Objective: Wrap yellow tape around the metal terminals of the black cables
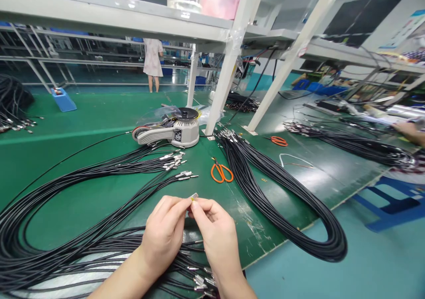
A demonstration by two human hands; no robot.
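Loose cables [133, 237] beneath the left hand [162, 228] and right hand [217, 228], nearer than the orange scissors [222, 174], could snag a wrist; the small silvery piece [195, 196], being tiny, could slip. Fingers of both hands pinch it, its end projecting past them toward the scissors.

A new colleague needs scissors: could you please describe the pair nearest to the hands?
On the green table, find the grey machine with a black disc. Nearer, to its right, lie the orange-handled scissors. A cable bundle at their right separates them from the other, farther pair.
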